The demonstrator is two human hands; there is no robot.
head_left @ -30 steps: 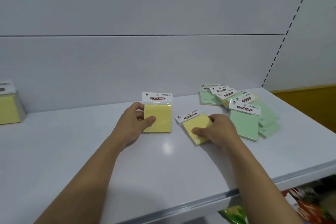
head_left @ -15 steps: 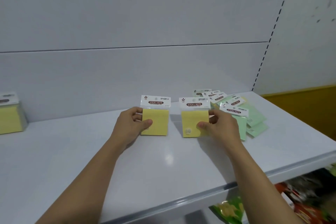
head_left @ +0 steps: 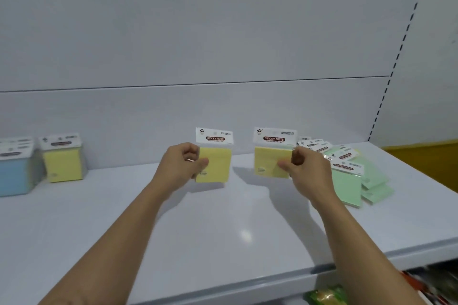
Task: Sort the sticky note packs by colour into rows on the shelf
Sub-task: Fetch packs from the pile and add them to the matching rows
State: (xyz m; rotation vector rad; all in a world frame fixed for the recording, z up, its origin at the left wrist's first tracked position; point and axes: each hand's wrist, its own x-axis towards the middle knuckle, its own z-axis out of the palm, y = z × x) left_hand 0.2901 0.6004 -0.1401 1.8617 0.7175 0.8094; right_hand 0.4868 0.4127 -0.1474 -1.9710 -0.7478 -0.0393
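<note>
My left hand (head_left: 182,166) grips a yellow sticky note pack (head_left: 216,163) by its left edge, held upright just above the white shelf (head_left: 223,225). My right hand (head_left: 307,171) pinches a second yellow pack (head_left: 269,160) by its right edge, also upright and lifted. The two packs hang side by side, apart. A loose pile of green packs (head_left: 352,178) lies flat on the shelf right of my right hand. At far left a yellow row (head_left: 63,158) and a blue row (head_left: 14,168) of packs stand upright.
The shelf's grey back panel (head_left: 223,44) rises right behind the packs. A slotted upright (head_left: 394,62) bounds the shelf on the right, with a yellow surface (head_left: 428,158) beyond. Coloured goods (head_left: 324,296) sit on a lower level under the front edge.
Both hands have lifted their yellow packs off the shelf and stood them upright. The view has swung left, bringing the blue and yellow rows into sight.
</note>
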